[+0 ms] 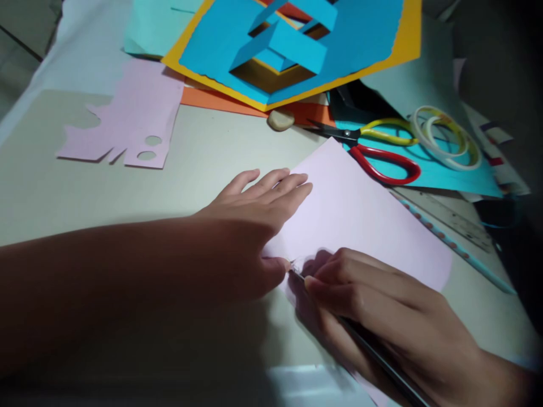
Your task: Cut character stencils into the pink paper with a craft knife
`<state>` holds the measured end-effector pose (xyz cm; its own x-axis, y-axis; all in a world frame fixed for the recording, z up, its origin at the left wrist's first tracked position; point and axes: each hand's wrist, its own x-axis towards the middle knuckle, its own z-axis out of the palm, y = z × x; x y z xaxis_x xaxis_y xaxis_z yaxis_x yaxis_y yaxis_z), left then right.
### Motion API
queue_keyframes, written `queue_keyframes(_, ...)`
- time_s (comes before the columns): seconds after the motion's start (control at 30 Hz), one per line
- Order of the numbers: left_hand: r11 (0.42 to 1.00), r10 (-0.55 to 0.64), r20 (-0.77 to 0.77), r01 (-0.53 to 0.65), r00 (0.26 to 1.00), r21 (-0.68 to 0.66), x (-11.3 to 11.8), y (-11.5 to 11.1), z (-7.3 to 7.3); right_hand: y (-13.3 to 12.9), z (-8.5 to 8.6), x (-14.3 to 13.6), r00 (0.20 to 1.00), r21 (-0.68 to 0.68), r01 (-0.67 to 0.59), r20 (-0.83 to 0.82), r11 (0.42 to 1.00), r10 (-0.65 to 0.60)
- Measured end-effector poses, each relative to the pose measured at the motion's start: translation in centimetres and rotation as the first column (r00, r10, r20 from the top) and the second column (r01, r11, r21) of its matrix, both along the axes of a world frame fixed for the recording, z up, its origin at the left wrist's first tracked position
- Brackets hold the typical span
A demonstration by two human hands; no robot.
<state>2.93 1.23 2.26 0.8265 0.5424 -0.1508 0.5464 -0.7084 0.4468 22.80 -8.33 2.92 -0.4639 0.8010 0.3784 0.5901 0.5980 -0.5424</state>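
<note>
Pen (382, 360) slants tip forward-left, at left side of paper (360, 220); your right hand (394, 311) pinches it, left hand (258, 212) flat there, fingers slightly spread, gripping nothing.

Lilac sheet (360, 215) smooth, matt paper; red scissor handle (385, 153) glossy plastic; blades (334, 131) dark metal.

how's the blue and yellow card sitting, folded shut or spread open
Spread open: the card shows both halves either side of its crease, with cut blue strips standing up between them.

Pale tabletop (212, 152) beneath lilac paper (352, 209)
</note>
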Motion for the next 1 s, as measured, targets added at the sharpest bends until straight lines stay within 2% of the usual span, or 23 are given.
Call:
queue_keyframes(0.1, 1.000, 0.012, 0.001, -0.012, 1.000, 0.007, 0.05, -0.03, -0.05, -0.23, 0.01, 0.11, 0.997, -0.090, -0.024, -0.073, 0.996, 0.017)
queue_keyframes(0.2, 1.000, 0.019, 0.006, -0.019, 1.000, 0.006, 0.16, -0.02, -0.04, -0.38, 0.07, 0.21, 0.998, -0.107, -0.026, -0.062, 0.994, 0.019)
queue_keyframes(0.7, 0.999, 0.039, -0.036, -0.040, 0.999, -0.023, 0.52, -0.11, 0.59, -0.08, -0.28, -0.32, 0.993, 0.003, 0.029, -0.116, 1.000, -0.029)
queue_keyframes(1.0, 0.999, 0.040, -0.033, -0.041, 0.999, -0.016, 0.47, -0.17, 0.52, -0.15, -0.41, -0.11, 0.988, -0.031, -0.020, -0.152, 0.999, 0.015)
